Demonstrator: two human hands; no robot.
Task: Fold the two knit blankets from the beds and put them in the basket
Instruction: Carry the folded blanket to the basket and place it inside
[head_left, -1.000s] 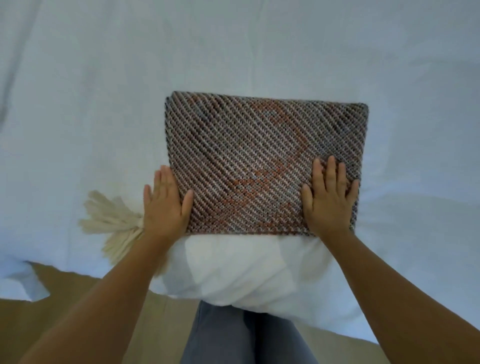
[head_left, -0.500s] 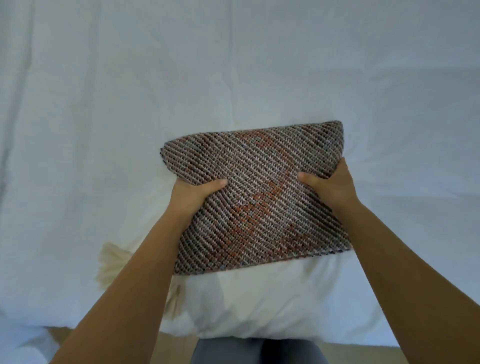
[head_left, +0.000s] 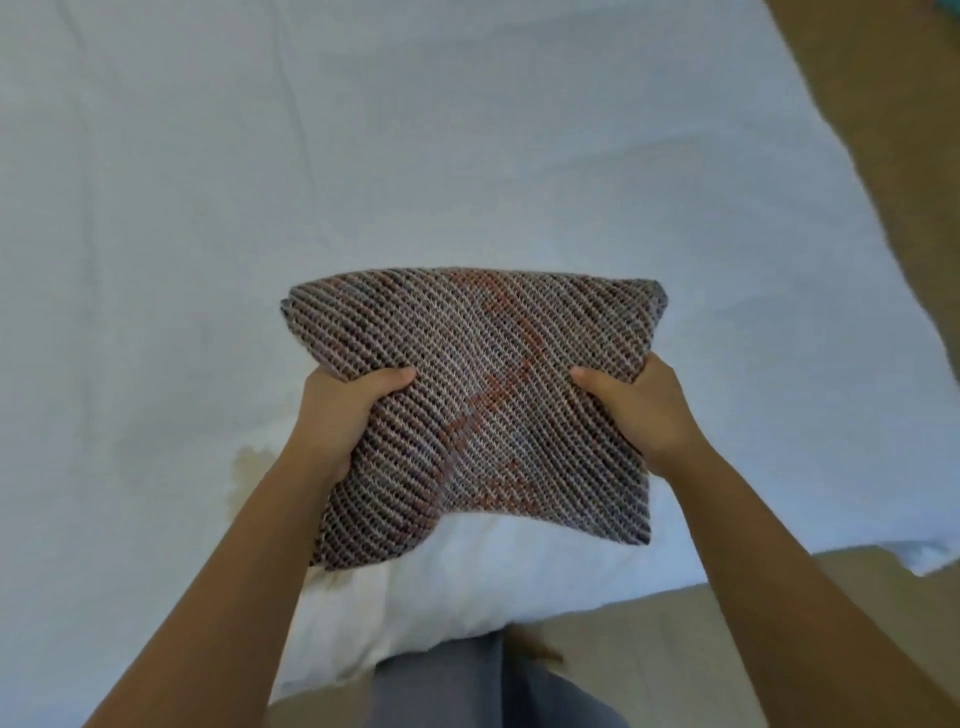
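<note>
A folded knit blanket (head_left: 483, 405), striped grey, brown and rust, hangs in the air above the near edge of the white bed (head_left: 260, 208). My left hand (head_left: 343, 410) grips its left side, thumb on top and fingers underneath. My right hand (head_left: 639, 410) grips the right side the same way. The blanket's near edge sags toward me. No basket is in view.
A cream tassel (head_left: 247, 462) lies on the sheet just left of my left wrist. The bed's near edge runs below the blanket. Tan floor (head_left: 675, 639) shows at the bottom and along the right side. My grey trouser legs (head_left: 467, 686) are at the bottom centre.
A second ago both hands pressed flat on the blanket lying on the bed. They then gripped its sides and lifted it off the sheet. The view has shifted right.
</note>
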